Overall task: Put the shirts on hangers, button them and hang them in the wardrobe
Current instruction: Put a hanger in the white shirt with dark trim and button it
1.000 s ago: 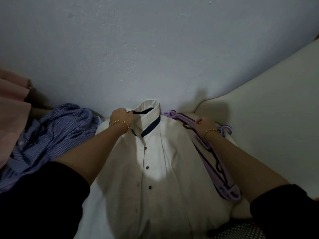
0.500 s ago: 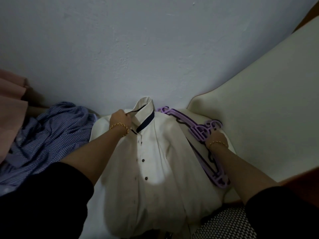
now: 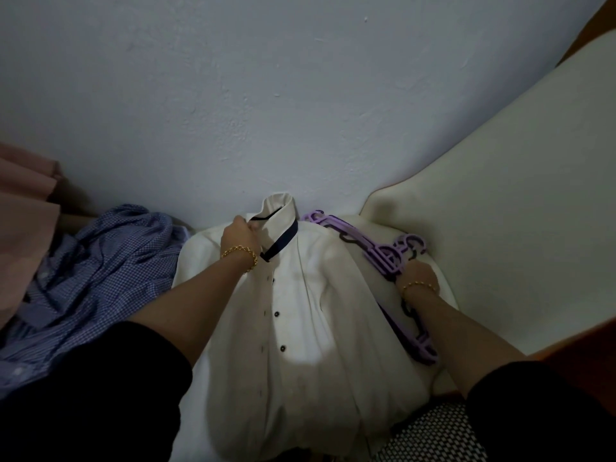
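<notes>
Head view: an early stage, by the look of it. Lying front-up at lower centre, a white shirt, with dark buttons down the front; fastened or not, hard to tell. No sign of a hanger inside it. Gripping the collar at centre frame, the left hand. Just right of the shirt, curled over a stack of purple hangers, the right hand, fingers mostly hidden. Crumpled at lower left, untouched, a blue shirt. No wardrobe in sight. Probably left to do: freeing one hanger, slipping it through the neck, buttoning, hanging up, then the same for the blue shirt.
</notes>
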